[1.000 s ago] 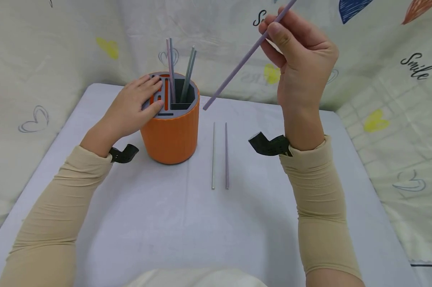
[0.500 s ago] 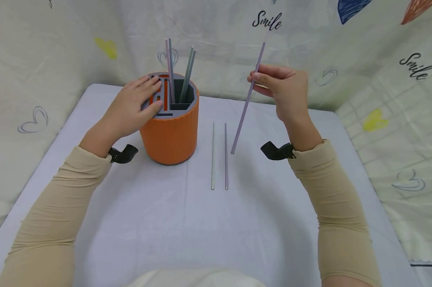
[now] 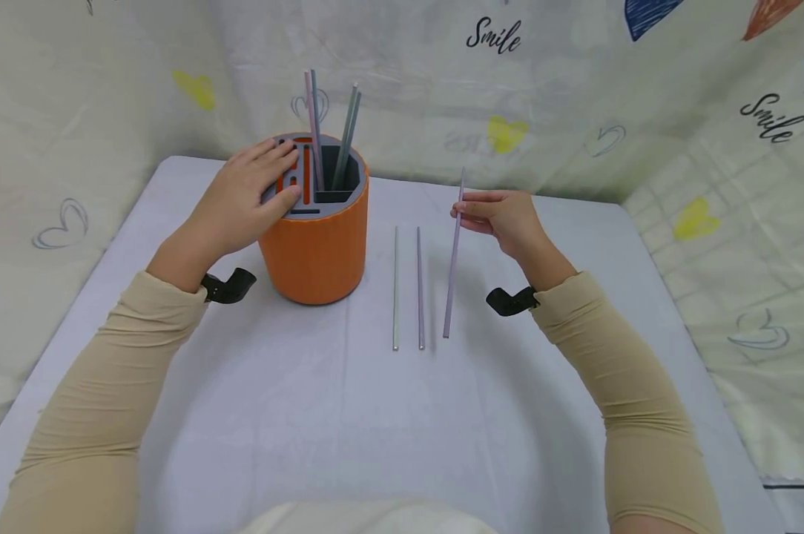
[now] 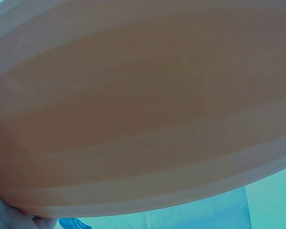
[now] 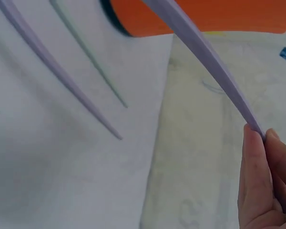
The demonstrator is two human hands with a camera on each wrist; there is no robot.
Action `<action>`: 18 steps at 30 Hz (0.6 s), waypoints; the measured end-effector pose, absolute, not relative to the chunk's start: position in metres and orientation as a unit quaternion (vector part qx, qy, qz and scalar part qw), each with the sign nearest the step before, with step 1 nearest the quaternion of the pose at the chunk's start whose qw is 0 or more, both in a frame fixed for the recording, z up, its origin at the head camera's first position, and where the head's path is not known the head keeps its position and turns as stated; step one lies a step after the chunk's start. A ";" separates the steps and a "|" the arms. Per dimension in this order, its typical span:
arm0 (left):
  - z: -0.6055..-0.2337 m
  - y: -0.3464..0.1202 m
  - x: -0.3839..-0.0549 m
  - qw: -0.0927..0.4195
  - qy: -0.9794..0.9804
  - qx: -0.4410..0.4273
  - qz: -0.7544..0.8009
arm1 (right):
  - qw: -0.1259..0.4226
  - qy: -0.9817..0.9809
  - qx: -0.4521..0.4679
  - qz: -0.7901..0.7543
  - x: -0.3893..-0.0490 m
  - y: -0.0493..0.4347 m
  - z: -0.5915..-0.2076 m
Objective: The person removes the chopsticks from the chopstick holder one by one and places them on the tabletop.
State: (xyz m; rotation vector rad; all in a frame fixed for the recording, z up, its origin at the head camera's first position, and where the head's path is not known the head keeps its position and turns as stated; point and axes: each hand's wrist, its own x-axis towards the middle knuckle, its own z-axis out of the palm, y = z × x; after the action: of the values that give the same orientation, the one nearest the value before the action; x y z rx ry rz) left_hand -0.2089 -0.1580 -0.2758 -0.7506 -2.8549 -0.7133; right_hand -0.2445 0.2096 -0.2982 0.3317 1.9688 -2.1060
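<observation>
In the head view my left hand rests flat on the slotted grey top of an orange round holder, fingers spread. The holder's orange wall fills most of the left wrist view. My right hand pinches a purple chopstick near its far end, between thumb and fingertips. The near end slants down close to the table; whether it touches cannot be told. To its left lie another purple chopstick and a pale green chopstick, side by side and apart.
Several chopsticks, pink, blue and greenish, stand in the holder's open compartment. The white-covered table ends at a printed cloth backdrop just behind the holder.
My right hand has come down from high at the upper right toward the table, turning the chopstick from slanted to nearly parallel with the two lying ones. The left hand has stayed put.
</observation>
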 end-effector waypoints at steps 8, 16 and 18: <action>-0.277 -0.158 -0.210 0.054 -0.936 -0.254 -0.240 | 0.164 0.705 0.151 -0.673 -0.255 0.212 -0.334; -0.278 -0.158 -0.211 0.055 -0.937 -0.249 -0.237 | 0.186 0.711 0.179 -0.654 -0.265 0.213 -0.355; -0.278 -0.158 -0.210 0.054 -0.938 -0.246 -0.238 | 0.187 0.710 0.183 -0.654 -0.267 0.212 -0.358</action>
State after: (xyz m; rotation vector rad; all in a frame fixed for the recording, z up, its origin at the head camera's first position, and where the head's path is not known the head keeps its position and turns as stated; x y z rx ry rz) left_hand -0.2104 -0.1576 -0.2778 -0.7477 -2.8492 -0.7217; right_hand -0.2671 0.2123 -0.3579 0.5151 2.0001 -1.8402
